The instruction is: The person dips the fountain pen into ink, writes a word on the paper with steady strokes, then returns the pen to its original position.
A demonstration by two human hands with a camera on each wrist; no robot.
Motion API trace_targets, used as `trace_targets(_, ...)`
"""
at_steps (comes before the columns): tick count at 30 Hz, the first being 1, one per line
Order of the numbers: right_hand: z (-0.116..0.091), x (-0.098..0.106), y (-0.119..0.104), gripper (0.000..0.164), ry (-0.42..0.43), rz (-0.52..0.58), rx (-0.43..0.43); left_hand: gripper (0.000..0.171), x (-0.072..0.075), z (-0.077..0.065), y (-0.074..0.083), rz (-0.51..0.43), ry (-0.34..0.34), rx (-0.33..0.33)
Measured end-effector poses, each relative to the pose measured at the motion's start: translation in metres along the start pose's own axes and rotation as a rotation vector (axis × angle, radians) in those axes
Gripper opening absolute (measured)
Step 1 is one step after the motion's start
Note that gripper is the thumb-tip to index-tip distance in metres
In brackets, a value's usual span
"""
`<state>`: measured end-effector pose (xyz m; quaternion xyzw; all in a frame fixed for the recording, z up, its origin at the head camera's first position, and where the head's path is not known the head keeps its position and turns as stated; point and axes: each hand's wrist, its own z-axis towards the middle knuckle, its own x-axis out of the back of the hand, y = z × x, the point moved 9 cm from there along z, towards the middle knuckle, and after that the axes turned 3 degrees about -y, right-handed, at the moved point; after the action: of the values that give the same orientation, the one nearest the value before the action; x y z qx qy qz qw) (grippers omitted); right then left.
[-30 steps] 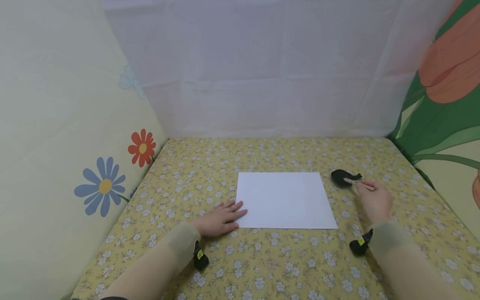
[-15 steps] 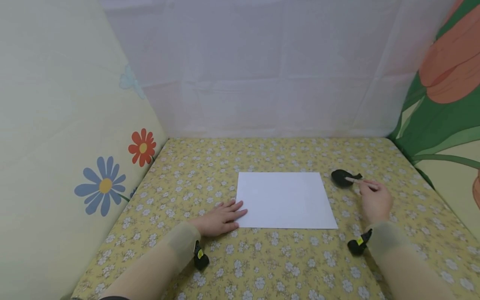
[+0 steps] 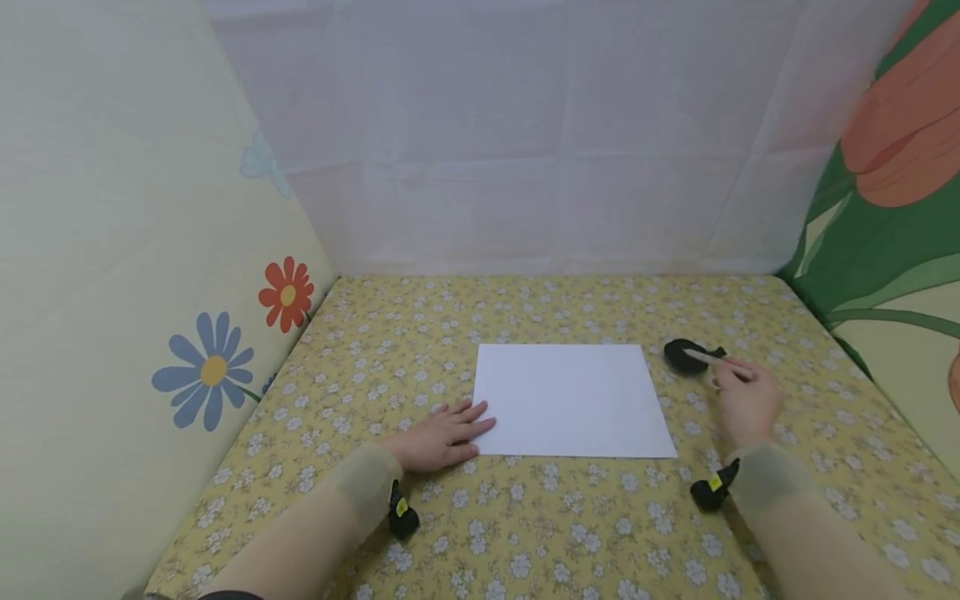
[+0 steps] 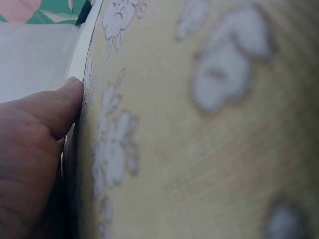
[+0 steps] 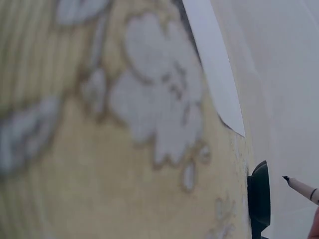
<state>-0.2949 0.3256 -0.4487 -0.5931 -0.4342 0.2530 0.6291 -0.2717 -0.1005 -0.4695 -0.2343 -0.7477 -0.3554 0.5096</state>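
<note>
My left hand (image 3: 435,437) lies flat with spread fingers on the left edge of a white sheet of paper (image 3: 570,400); its thumb side (image 4: 30,144) shows in the left wrist view. To the right of the sheet, my right hand (image 3: 750,408) pinches a thin light-coloured brush (image 3: 701,357). Its tip points left, over a small black dish (image 3: 678,364) with a short handle. From the right wrist, the pointed dark tip of the brush (image 5: 299,188) appears apart from the dish (image 5: 259,196), above its rim. Only a sliver of a right finger is seen there.
A yellow flowered cloth (image 3: 555,533) covers the table. White sheeting (image 3: 480,142) hangs behind it, and printed panels flank it, with blue and red flowers on the left panel (image 3: 90,292). Each wrist wears a small black camera.
My right hand shifts slightly, and the brush tip moves a little left and up in the head view, over the black dish. The left hand and the paper stay in place.
</note>
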Motion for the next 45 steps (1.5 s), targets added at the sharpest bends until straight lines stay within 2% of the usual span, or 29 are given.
trace_targets(7, -0.002, -0.008, -0.006, 0.049, 0.015, 0.017, 0.032, 0.051, 0.001, 0.000, 0.000, -0.003, 0.001, 0.004)
trace_targets(13, -0.005, -0.015, -0.008, 0.051, 0.025, 0.035, 0.023, 0.051, 0.000, 0.001, -0.001, -0.003, 0.012, 0.003)
trace_targets(17, -0.008, -0.021, -0.011, 0.050, 0.026, 0.102, 0.009, 0.051, 0.000, 0.001, -0.002, -0.007, 0.011, 0.005)
trace_targets(22, -0.013, -0.033, -0.018, 0.052, -0.027, 0.213, 0.021, 0.051, 0.001, 0.001, -0.002, -0.007, 0.009, 0.010)
trace_targets(26, -0.018, -0.040, -0.026, 0.049, -0.063, 0.242, 0.063, 0.051, 0.001, 0.001, -0.002, -0.003, 0.010, 0.004)
trace_targets(32, -0.025, -0.053, -0.035, 0.050, -0.098, 0.150, 0.134, 0.051, 0.002, 0.002, -0.001, -0.003, 0.008, 0.000)
trace_targets(35, -0.028, -0.060, -0.038, 0.050, -0.097, 0.092, 0.148, 0.051, 0.000, 0.001, -0.002, 0.004, 0.007, -0.001)
trace_targets(37, -0.029, -0.065, -0.037, 0.049, -0.092, 0.090, 0.136, 0.052, 0.000, 0.001, -0.002, 0.005, 0.007, -0.003)
trace_targets(41, -0.025, -0.079, -0.029, 0.049, -0.115, 0.090, 0.160, 0.052, -0.001, 0.001, -0.001, 0.001, 0.006, -0.007)
trace_targets(45, -0.010, -0.096, -0.009, 0.049, -0.144, 0.089, 0.208, 0.051, 0.000, 0.001, 0.000, -0.009, 0.001, -0.004)
